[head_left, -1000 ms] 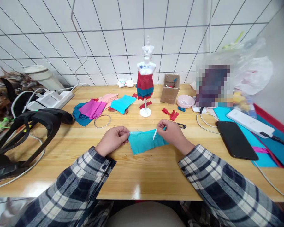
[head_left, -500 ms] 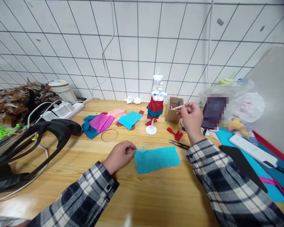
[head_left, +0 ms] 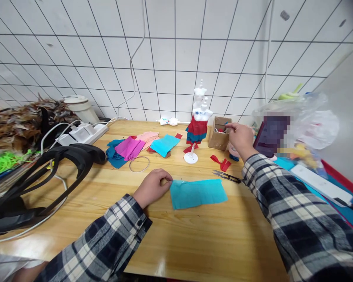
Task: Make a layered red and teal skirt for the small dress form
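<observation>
My left hand (head_left: 154, 188) pinches the upper left corner of a turquoise cloth rectangle (head_left: 199, 194), which lies flat on the wooden table. At the small cardboard box (head_left: 219, 141), my right hand (head_left: 241, 138) reaches over the right rim, fingers closed together; what they hold, if anything, is too small to make out. Red bits and something white show inside the box. Black thread snips (head_left: 228, 176) and red scraps (head_left: 222, 163) lie in front of it. A small white mannequin (head_left: 202, 113) in a red and blue skirt stands left of the box.
Folded cloths (head_left: 130, 148) and a thin ring (head_left: 139, 164) lie at the back left. A black headset frame (head_left: 73, 176) and a power strip (head_left: 91, 134) are farther left. A phone (head_left: 272, 135), plastic bags and a white power bank (head_left: 320, 184) occupy the right.
My right hand has moved to the box rim, and the white stick it held no longer shows between its fingers. My left hand still pinches the cloth. The view has shifted slightly.
</observation>
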`<state>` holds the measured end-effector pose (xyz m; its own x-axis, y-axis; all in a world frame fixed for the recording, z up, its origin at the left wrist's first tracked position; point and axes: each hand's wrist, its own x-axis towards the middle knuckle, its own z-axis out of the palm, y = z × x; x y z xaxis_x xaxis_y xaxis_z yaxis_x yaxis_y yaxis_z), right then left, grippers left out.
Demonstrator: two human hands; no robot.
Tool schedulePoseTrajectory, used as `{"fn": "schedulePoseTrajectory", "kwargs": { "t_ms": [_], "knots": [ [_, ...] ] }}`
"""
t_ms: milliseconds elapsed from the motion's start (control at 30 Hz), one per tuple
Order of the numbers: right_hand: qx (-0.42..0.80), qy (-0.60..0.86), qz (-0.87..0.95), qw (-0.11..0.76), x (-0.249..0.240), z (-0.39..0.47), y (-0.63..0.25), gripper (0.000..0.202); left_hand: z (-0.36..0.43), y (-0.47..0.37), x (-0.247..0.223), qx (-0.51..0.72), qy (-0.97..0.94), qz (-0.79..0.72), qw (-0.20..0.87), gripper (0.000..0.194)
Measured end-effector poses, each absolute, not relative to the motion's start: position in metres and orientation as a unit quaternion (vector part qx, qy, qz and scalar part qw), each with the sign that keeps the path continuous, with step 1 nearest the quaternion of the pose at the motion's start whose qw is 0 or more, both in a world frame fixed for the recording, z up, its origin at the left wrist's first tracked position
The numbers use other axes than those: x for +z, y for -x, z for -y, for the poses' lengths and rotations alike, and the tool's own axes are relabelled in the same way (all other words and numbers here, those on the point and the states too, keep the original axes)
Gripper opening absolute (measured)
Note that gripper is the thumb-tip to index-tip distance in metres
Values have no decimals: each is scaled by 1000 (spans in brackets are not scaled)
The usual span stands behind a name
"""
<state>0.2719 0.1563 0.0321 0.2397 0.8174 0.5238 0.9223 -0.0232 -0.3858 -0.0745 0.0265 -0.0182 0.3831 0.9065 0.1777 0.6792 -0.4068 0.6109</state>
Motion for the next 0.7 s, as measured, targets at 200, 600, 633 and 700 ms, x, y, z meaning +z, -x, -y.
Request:
{"fn": "schedulePoseTrajectory", "kwargs": {
  "t_ms": [200,600,633,700],
  "knots": [
    [-82,713,629,298,30,-152,-281,34,-27,73,-18,239,-797,-505,229,13],
    [-41,490,781,385,20,-57,-222,29,-24,71,-14,227,-787,-520,240,12],
    [20,434,832,344,11,-42,-210,27,-24,71,-14,226,-789,-518,240,13],
    [118,395,870,272,-5,-22,-190,27,-23,71,-13,226,-791,-516,238,13]
  ]
}}
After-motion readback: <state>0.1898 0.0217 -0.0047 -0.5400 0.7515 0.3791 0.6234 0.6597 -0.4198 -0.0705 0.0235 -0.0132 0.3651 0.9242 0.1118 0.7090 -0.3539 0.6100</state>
